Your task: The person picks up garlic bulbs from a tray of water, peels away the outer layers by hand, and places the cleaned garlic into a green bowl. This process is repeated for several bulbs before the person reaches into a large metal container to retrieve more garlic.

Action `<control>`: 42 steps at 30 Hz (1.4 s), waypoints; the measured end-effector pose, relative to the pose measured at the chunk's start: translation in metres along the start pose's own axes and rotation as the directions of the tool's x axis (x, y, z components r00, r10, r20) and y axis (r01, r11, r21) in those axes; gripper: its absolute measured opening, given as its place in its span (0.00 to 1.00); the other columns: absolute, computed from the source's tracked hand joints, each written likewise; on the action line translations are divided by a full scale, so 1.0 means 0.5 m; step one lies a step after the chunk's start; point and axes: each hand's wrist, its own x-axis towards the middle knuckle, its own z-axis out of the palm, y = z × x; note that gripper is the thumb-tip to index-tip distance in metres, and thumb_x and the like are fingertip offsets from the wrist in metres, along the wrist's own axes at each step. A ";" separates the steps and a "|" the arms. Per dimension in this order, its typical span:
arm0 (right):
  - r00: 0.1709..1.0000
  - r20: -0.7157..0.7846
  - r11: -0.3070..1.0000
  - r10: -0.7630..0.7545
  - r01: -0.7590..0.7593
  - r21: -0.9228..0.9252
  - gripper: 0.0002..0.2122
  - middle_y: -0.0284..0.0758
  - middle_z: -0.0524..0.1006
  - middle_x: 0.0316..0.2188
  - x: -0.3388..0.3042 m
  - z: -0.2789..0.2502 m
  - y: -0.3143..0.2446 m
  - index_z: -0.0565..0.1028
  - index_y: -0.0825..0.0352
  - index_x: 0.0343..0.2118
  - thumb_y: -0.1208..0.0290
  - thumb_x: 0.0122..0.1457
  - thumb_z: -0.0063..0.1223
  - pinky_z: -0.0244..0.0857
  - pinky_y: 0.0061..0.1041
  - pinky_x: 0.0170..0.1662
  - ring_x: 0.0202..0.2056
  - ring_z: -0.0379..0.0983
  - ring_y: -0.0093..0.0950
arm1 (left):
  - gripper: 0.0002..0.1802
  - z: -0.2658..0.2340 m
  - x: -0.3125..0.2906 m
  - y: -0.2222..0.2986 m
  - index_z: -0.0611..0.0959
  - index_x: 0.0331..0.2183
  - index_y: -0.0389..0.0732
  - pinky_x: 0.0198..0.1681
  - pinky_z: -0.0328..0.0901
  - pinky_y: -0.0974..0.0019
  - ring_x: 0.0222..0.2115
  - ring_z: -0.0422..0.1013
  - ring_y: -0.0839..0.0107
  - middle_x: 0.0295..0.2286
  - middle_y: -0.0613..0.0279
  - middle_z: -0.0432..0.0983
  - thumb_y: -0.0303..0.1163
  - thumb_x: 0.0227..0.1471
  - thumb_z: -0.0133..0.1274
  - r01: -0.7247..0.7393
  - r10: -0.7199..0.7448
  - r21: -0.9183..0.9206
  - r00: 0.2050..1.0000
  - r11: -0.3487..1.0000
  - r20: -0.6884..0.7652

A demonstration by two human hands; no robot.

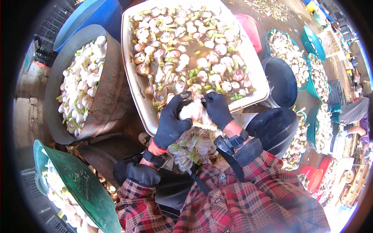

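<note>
Over the near edge of a white tub [261,92], my two black-gloved hands meet around a whitish garlic bulb [191,111]. My left hand [171,123] cups the bulb from the left, its thumb lying along the near side. From the right, my right hand [219,111] is closed, its fingertips pinching the bulb's outer skin. Loose pale skin hangs beneath the fingers. Inside the tub, many purple-white garlic bulbs with cut green stems [220,49] lie in murky brown water. A heap of thin papery peels [194,151] sits below my hands, between my legs.
To the left stands a big rusty metal drum [112,91] holding cleaned white garlic [83,83]. A green basin [83,190] of garlic leans at lower left. A dark bucket [280,83], a pink bucket [248,32] and green basins of garlic [285,54] stand right. Another person [355,112] is far right.
</note>
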 end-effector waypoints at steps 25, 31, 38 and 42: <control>0.969 0.130 0.977 -0.212 0.209 0.034 0.08 0.44 0.76 0.20 -0.039 -0.041 -0.055 0.76 0.72 0.30 0.75 0.47 0.57 0.64 0.29 0.27 0.22 0.73 0.32 | 0.21 0.003 -0.005 -0.009 0.75 0.38 0.31 0.35 0.68 0.65 0.31 0.75 0.66 0.28 0.52 0.76 0.31 0.41 0.62 -0.054 0.093 0.444 0.993 0.895 -0.067; 0.985 0.032 0.983 -0.172 0.173 -0.067 0.07 0.45 0.76 0.22 -0.008 -0.059 0.005 0.77 0.69 0.31 0.76 0.48 0.55 0.65 0.31 0.28 0.24 0.74 0.36 | 0.22 0.016 -0.006 0.009 0.76 0.41 0.33 0.37 0.67 0.69 0.33 0.72 0.74 0.30 0.59 0.77 0.28 0.41 0.62 -0.036 -0.016 0.396 0.992 0.918 0.127; 0.995 -0.029 0.956 -0.101 0.088 -0.281 0.06 0.45 0.75 0.21 -0.005 -0.154 0.025 0.75 0.71 0.29 0.76 0.48 0.54 0.65 0.33 0.28 0.23 0.74 0.38 | 0.28 -0.058 -0.027 0.023 0.75 0.45 0.36 0.43 0.67 0.68 0.38 0.72 0.73 0.37 0.62 0.76 0.29 0.40 0.65 0.084 -0.090 -0.050 0.988 0.995 -0.127; 0.973 0.223 0.988 -0.057 0.087 -0.130 0.08 0.43 0.76 0.22 -0.063 -0.160 -0.040 0.76 0.69 0.31 0.72 0.49 0.56 0.66 0.32 0.30 0.24 0.74 0.33 | 0.39 -0.236 -0.011 0.165 0.50 0.59 0.30 0.55 0.60 0.60 0.55 0.58 0.57 0.54 0.46 0.59 0.43 0.56 0.45 -0.137 0.390 -0.945 0.921 0.296 -0.012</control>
